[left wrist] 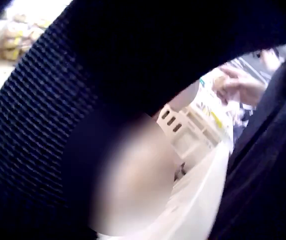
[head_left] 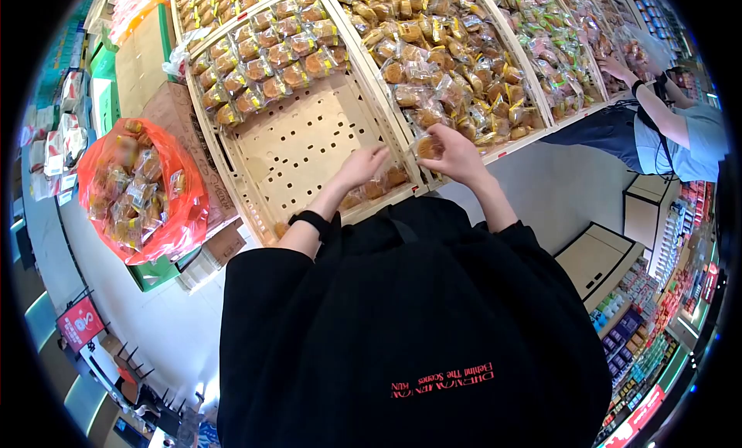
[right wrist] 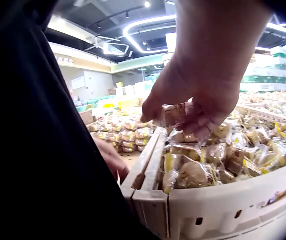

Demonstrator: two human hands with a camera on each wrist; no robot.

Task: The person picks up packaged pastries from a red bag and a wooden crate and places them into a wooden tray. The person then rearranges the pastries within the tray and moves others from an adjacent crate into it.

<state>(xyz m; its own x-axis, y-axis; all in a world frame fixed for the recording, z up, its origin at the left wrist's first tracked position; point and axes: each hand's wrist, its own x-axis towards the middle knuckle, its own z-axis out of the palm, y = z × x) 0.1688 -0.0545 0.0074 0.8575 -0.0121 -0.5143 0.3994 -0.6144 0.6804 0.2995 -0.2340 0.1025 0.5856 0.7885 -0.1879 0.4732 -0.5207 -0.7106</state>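
My right hand (head_left: 460,158) pinches a clear-wrapped round bun (head_left: 427,147) between thumb and fingers. In the right wrist view this bun (right wrist: 174,115) hangs over the near corner of a crate heaped with wrapped buns (right wrist: 198,172). My left hand (head_left: 360,168) hovers over the neighbouring crate, fingers loosely extended and holding nothing. That crate has a bare perforated floor (head_left: 286,158), neat rows of wrapped buns (head_left: 274,57) at its far end and a short row (head_left: 375,187) along its near side. A dark sleeve and blur hide most of the left wrist view.
A red plastic bag (head_left: 189,204) full of wrapped buns stands left of the crates. More heaped crates extend right, where another person's hand (head_left: 616,69) reaches into one. Crate walls (head_left: 371,77) divide the buns. Cardboard boxes (head_left: 595,258) sit on the floor at right.
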